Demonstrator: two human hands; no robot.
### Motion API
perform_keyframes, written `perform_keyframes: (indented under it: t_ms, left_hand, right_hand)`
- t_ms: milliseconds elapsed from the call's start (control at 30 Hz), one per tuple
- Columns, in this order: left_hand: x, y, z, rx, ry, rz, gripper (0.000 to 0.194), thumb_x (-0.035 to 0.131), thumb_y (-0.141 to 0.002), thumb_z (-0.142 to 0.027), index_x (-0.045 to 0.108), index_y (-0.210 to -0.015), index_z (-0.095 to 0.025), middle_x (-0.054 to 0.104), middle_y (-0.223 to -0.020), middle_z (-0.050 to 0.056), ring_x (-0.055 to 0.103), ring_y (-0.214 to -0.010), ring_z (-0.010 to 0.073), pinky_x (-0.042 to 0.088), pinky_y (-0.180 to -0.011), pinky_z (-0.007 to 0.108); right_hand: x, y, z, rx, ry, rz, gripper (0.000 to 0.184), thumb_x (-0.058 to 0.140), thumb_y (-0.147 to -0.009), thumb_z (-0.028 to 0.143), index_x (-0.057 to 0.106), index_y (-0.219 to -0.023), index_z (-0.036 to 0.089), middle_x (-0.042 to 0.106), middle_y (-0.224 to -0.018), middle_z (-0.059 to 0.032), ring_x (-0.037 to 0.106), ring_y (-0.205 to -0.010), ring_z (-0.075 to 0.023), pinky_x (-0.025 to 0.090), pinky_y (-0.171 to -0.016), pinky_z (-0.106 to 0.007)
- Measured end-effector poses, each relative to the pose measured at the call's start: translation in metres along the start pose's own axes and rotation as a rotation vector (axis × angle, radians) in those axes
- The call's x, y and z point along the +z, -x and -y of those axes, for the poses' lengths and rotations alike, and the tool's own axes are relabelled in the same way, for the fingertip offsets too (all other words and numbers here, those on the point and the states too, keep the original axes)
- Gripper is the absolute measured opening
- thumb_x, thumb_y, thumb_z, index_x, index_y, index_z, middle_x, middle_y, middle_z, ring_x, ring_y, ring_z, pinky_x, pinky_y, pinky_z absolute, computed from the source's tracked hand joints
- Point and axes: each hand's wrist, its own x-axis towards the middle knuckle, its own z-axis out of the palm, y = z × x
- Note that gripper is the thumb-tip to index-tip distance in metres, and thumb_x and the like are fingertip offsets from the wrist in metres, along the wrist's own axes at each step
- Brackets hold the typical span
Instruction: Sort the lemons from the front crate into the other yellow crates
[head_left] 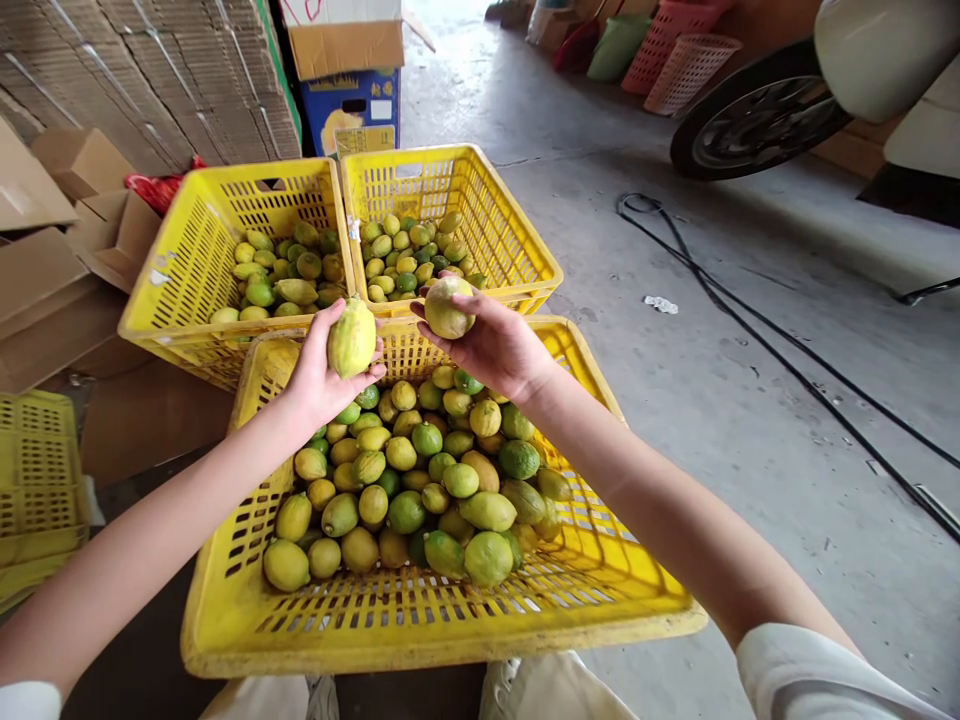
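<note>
My left hand [322, 375] is closed around a yellow-green lemon [352, 338], held upright above the far part of the near yellow crate [442, 645]. In my right hand [499, 345] sits another, rounder pale lemon [448, 307], gripped between thumb and fingers a little to the right of the first. Below both hands the near crate holds many lemons [405, 512], from yellow to dark green. Two more yellow crates stand behind it: the back left crate [191, 235] and the back right crate [517, 235], each with lemons covering part of its floor.
Flattened cardboard [45, 290] and a further yellow crate [37, 480] lie to the left. A blue carton [375, 95] stands behind the crates. On the right, a black cable [750, 310] runs over the concrete floor below a vehicle wheel [757, 120]. Pink baskets [690, 72] stand far back.
</note>
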Motion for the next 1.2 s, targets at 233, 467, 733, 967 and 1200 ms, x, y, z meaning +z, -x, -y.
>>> perform_keyframes:
  t_ms: [233, 467, 733, 967, 1200]
  left_hand:
    - [0.006, 0.002, -0.006, -0.083, -0.056, -0.096, 0.024, 0.054, -0.097, -0.037, 0.059, -0.083, -0.019, 0.064, -0.065, 0.005, 0.052, -0.043, 0.0111, 0.033, -0.034, 0.016]
    - [0.006, 0.0, -0.003, -0.192, -0.111, -0.187, 0.03, 0.044, -0.103, -0.029, 0.065, -0.088, -0.014, 0.065, -0.065, 0.009, 0.059, -0.045, 0.0166, 0.043, -0.036, 0.022]
    - [0.009, 0.003, -0.002, -0.017, -0.101, -0.132, 0.01, 0.068, -0.088, -0.005, 0.066, -0.087, -0.015, 0.071, -0.079, 0.005, 0.066, -0.065, 0.013, 0.054, -0.056, 0.02]
    - [0.007, -0.001, -0.003, 0.03, -0.062, -0.093, 0.012, 0.065, -0.099, -0.026, 0.068, -0.091, -0.017, 0.069, -0.078, 0.004, 0.063, -0.061, 0.0127, 0.045, -0.048, 0.019]
    - [0.01, -0.001, -0.003, 0.009, 0.042, -0.097, 0.028, 0.046, -0.104, -0.03, 0.061, -0.085, -0.016, 0.065, -0.069, 0.004, 0.056, -0.051, 0.0124, 0.036, -0.038, 0.019]
  right_hand:
    - [-0.001, -0.001, -0.001, 0.042, 0.031, 0.124, 0.027, 0.083, -0.078, 0.023, 0.062, -0.095, 0.022, 0.065, -0.082, 0.0041, 0.059, -0.059, -0.0062, 0.039, -0.039, -0.011]
    - [-0.008, -0.009, -0.006, 0.16, -0.014, 0.072, 0.022, 0.06, -0.1, 0.042, 0.061, -0.096, 0.02, 0.069, -0.075, -0.0002, 0.059, -0.053, -0.0112, 0.039, -0.036, -0.017]
    - [-0.007, -0.003, -0.004, 0.08, -0.015, 0.053, 0.02, 0.077, -0.084, 0.025, 0.061, -0.094, 0.024, 0.076, -0.089, -0.0008, 0.074, -0.081, -0.0188, 0.065, -0.072, -0.032]
    - [-0.007, -0.004, -0.004, 0.253, -0.004, 0.062, 0.02, 0.065, -0.093, 0.035, 0.057, -0.081, 0.02, 0.064, -0.066, 0.0009, 0.055, -0.048, -0.0112, 0.037, -0.035, -0.017]
    - [-0.006, -0.006, -0.001, 0.224, -0.043, -0.247, 0.011, 0.051, -0.1, 0.028, 0.058, -0.097, 0.021, 0.068, -0.076, -0.0021, 0.067, -0.062, -0.0165, 0.058, -0.051, -0.026]
